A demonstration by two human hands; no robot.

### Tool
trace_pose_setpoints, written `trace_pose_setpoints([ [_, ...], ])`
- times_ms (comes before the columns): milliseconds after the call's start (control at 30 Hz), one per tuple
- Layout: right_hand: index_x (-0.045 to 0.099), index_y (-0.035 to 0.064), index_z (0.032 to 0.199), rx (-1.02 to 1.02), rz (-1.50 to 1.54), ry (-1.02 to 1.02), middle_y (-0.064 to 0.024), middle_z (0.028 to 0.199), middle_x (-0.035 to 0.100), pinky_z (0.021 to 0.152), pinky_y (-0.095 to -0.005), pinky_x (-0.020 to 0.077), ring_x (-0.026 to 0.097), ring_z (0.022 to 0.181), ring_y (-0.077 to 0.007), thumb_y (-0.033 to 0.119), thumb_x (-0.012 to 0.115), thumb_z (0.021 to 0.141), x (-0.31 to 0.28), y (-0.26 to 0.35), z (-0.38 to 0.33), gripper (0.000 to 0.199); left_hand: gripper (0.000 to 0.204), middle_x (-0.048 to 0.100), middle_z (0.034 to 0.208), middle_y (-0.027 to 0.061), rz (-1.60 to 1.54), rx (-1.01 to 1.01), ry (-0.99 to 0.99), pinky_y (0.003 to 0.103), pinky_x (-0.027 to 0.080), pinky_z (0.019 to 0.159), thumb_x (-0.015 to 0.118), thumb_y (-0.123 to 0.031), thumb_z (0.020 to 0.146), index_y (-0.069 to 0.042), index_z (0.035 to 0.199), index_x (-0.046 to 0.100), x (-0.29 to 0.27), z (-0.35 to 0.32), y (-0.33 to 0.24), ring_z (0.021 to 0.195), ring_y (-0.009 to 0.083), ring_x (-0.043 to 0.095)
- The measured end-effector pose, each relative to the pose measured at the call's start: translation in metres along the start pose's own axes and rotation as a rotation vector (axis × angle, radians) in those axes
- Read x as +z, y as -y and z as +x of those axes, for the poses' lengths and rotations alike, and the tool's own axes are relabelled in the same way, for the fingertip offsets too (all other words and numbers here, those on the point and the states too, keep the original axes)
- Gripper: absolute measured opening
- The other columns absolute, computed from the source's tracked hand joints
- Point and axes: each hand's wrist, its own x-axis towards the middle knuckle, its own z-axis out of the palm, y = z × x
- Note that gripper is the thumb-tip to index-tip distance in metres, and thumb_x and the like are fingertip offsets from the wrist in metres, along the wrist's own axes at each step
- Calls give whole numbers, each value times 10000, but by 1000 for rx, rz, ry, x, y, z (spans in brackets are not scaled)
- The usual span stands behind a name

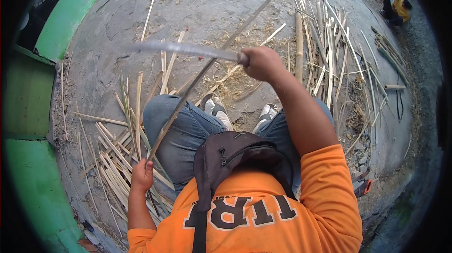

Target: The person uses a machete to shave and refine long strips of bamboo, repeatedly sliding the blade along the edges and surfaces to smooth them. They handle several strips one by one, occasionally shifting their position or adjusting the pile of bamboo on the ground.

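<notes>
My right hand (pixel 264 64) is wrapped round the handle of a long knife (pixel 188 49). Its blade points left and is smeared by motion, crossing above a long bamboo strip (pixel 181 103) in the picture; whether they touch I cannot tell. That strip runs slantwise from beside my left thigh up to the far ground. Around its lower end my left hand (pixel 142 175) is closed, thumb up. Close to this hand lies a pile of pale split bamboo strips (pixel 115 173), some hidden behind my arm.
More bamboo strips and poles (pixel 329 50) are heaped ahead on the right. Shavings (pixel 235 81) litter the concrete near my shoes. A green wall (pixel 33 191) stands on the left. A saw with an orange handle (pixel 365 188) lies at my right. Another person (pixel 398 8) sits far right.
</notes>
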Motion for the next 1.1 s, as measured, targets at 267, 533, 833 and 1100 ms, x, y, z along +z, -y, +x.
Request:
trace_pose_setpoints([
  [267,763,134,986,51,199,-189,-163,761,712,704,-435,584,707,695,-310,304,602,1034,19,-32,14,238,737,586,736,290,4,-10,21,529,448,634,441,-668,1045,37,861,549,-3,3,-8,760,562,573],
  [533,657,168,822,-432,-197,-139,-45,663,660,667,-451,547,695,649,-291,228,656,909,-14,11,9,106,758,552,702,280,-132,70,-40,528,427,618,411,-692,1041,29,849,546,19,6,5,727,556,558],
  [833,740,89,934,59,136,-359,-173,750,714,688,-466,572,709,701,-348,304,580,1048,-38,-97,28,291,755,564,717,294,-90,40,-56,563,439,625,422,-679,1042,36,829,542,22,3,2,749,570,574],
  [1100,683,141,866,-400,-175,5,-102,731,689,684,-461,565,706,713,-325,249,680,899,-30,-6,19,112,778,558,709,297,-71,28,-16,562,429,609,396,-693,1041,43,829,532,21,2,9,730,580,562],
])
